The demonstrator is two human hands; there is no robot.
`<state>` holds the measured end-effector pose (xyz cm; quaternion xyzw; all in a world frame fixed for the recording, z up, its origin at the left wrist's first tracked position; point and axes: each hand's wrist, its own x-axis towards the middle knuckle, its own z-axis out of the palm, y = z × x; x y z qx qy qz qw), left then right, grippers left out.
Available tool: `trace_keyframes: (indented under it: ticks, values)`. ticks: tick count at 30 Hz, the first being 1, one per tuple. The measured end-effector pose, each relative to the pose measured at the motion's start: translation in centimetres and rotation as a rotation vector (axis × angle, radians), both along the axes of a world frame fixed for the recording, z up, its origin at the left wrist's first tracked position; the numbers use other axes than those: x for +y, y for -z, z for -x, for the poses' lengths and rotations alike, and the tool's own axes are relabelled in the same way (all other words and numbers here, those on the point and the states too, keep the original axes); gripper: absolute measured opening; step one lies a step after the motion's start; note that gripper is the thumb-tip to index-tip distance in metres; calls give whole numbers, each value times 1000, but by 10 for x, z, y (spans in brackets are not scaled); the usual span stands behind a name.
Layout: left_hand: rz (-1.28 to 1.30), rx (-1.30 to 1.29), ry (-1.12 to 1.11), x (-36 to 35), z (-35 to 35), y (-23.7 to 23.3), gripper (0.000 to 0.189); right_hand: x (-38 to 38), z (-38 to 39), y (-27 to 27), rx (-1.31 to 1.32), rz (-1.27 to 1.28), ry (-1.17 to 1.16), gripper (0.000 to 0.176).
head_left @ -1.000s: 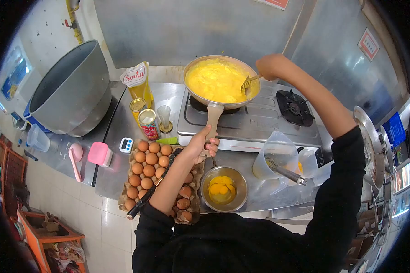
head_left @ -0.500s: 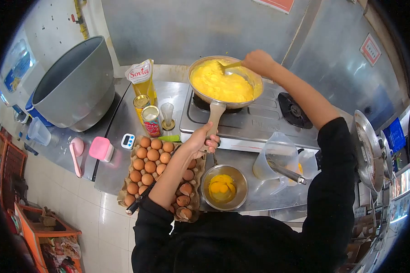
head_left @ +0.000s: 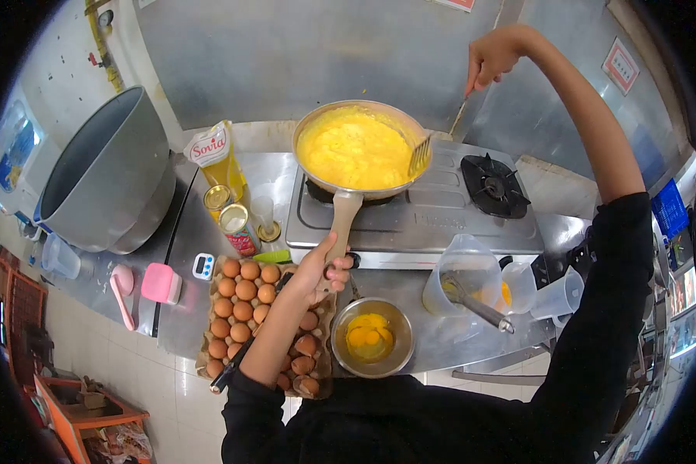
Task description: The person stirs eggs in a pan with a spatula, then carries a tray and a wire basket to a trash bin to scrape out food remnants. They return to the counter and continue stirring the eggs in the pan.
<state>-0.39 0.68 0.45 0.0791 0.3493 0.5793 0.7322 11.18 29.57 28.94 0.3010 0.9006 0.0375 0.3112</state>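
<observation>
My left hand is closed round the beige handle of a frying pan, which sits over the left burner of the stove. Soft yellow scrambled egg fills the pan. Raised high at the right, my right hand grips a slotted spatula, its head at the pan's right rim with egg on it. Below the pan handle stands a steel bowl of raw yolks. A carton of brown eggs, some of them cracked shells, lies under my left forearm.
On the right stand a clear jug with a whisk and smaller plastic cups. An oil pouch, cans, a timer and a pink box are on the left. The second burner is beside the pan.
My right hand has risen up and to the right, bringing the spatula from inside the egg to the pan's right rim. My left hand keeps its hold on the handle. The view has shifted slightly.
</observation>
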Motion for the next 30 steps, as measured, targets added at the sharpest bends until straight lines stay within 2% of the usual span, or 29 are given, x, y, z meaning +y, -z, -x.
trace_keyframes:
  ticks: [3, 5, 6, 8, 9, 11, 15, 17, 24, 27, 30]
  values:
    - [4, -38, -8, 1, 0, 1, 33, 12, 3, 16, -37, 34, 3, 23]
    - [39, -26, -33, 1, -2, -4, 32, 26, 9, 22, -150, 236, 114, 27]
    - [39, -42, -25, 1, -1, -4, 32, 37, 12, 26, -143, 235, 107, 27]
    - [44, -49, -19, 3, -1, -3, 32, 61, 13, 37, -199, 541, 198, 29]
    - [28, -56, -1, 3, -1, -3, 33, 67, 12, 42, -190, 546, 191, 29]
    - [25, -59, 10, 5, 1, -6, 34, 74, 6, 59, -126, 744, 248, 31]
    - [68, -76, 80, 9, 5, -5, 41, 87, -7, 95, 0, 941, 273, 31]
    - [108, 48, 133, 11, 5, -13, 43, 86, -13, 110, 102, 1053, 270, 30]
    - [144, 85, 221, 13, 10, -11, 45, 40, -20, 150, 310, 1080, 315, 32]
    - [125, 20, 235, 13, 8, -12, 46, 12, -17, 159, 443, 1077, 386, 33]
    - [234, 0, 140, 14, 3, -21, 45, -15, -7, 166, 555, 1066, 399, 36]
